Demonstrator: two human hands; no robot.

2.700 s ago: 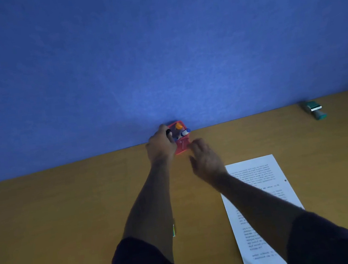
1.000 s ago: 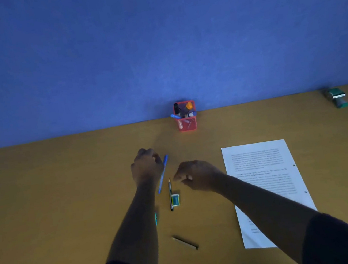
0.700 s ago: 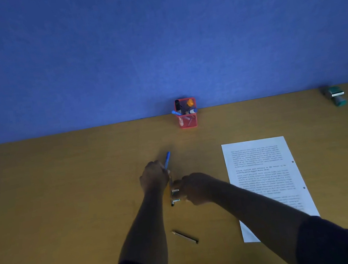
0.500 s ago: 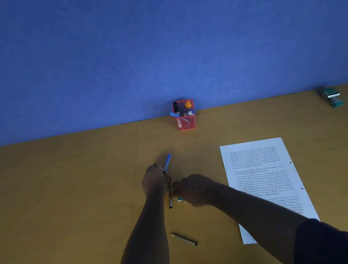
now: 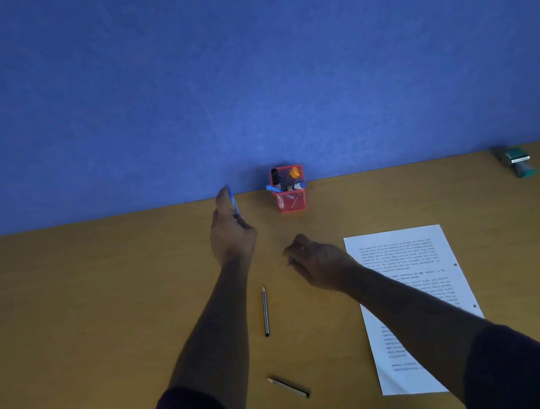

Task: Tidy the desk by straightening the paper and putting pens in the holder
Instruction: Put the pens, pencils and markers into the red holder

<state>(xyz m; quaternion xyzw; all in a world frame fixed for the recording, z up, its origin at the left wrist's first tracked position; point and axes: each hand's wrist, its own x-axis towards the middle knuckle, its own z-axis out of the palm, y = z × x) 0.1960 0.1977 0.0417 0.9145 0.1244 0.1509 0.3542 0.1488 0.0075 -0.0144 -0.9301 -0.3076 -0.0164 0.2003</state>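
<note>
The left hand (image 5: 233, 235) is raised left of the red mesh holder (image 5: 290, 198), fingers clamped on a blue pen (image 5: 234, 202). The right hand (image 5: 319, 263) hovers low, fingers curled around something small, mostly hidden. Two pencils (image 5: 265, 311) lie on the wooden surface (image 5: 70, 316); the printed paper (image 5: 410, 289) lies right, partly covered by the forearm.

An office desk space is showing here: a wooden desk (image 5: 70, 316) is sitting against a blue fabric partition (image 5: 244, 70). A red mesh pen holder (image 5: 290, 198), a printed sheet (image 5: 405, 255) and a stapler (image 5: 517, 160) are lying on it.
</note>
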